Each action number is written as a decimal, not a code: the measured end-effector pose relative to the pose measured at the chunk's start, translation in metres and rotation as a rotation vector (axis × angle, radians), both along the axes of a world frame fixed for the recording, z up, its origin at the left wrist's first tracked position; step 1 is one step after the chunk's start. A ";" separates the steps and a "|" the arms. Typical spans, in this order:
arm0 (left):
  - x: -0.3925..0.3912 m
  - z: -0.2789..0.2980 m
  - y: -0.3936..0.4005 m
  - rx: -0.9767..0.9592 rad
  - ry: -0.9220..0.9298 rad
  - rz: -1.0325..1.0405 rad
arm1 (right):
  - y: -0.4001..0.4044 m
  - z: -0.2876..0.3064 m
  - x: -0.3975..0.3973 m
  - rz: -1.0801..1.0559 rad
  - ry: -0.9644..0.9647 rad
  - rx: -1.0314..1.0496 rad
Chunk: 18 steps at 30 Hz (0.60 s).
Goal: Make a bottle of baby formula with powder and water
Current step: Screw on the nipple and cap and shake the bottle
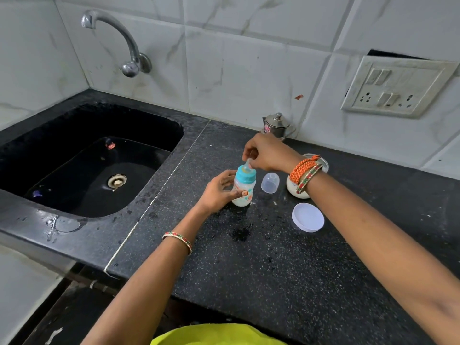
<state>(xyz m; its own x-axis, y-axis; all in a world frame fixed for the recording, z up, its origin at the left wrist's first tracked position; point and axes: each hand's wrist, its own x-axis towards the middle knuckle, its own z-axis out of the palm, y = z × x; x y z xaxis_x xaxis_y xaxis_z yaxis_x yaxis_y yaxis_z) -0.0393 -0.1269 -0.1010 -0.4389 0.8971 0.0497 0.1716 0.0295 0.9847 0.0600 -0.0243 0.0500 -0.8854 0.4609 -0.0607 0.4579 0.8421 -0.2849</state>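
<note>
A small baby bottle (245, 188) with a teal collar and a clear nipple stands upright on the black counter (249, 257), holding whitish liquid. My left hand (219, 192) grips its body from the left. Above it, my right hand (266, 153) pinches the nipple's tip. The bottle's clear dome cap (270, 183) lies just right of it. A round white jar of powder (297, 190) stands open behind my right wrist, partly hidden by it. Its white lid (308, 217) lies flat on the counter nearer to me.
A black sink (94, 160) is set into the counter at the left, with a chrome tap (119, 41) on the tiled wall above it. A small steel lidded pot (277, 125) stands by the wall. A socket plate (398, 88) is at the right. Water drops wet the counter.
</note>
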 end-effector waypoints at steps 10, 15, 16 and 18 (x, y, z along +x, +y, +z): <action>0.003 -0.010 0.001 0.013 -0.028 0.024 | -0.001 -0.027 0.001 0.018 -0.148 0.048; 0.003 -0.010 0.000 0.023 -0.025 0.034 | -0.007 -0.025 -0.001 -0.040 -0.121 0.094; 0.004 -0.010 -0.001 0.031 -0.029 0.037 | -0.010 -0.024 -0.001 -0.052 -0.120 0.130; 0.006 -0.011 -0.001 0.047 -0.027 0.046 | -0.014 -0.023 0.000 -0.074 -0.147 0.237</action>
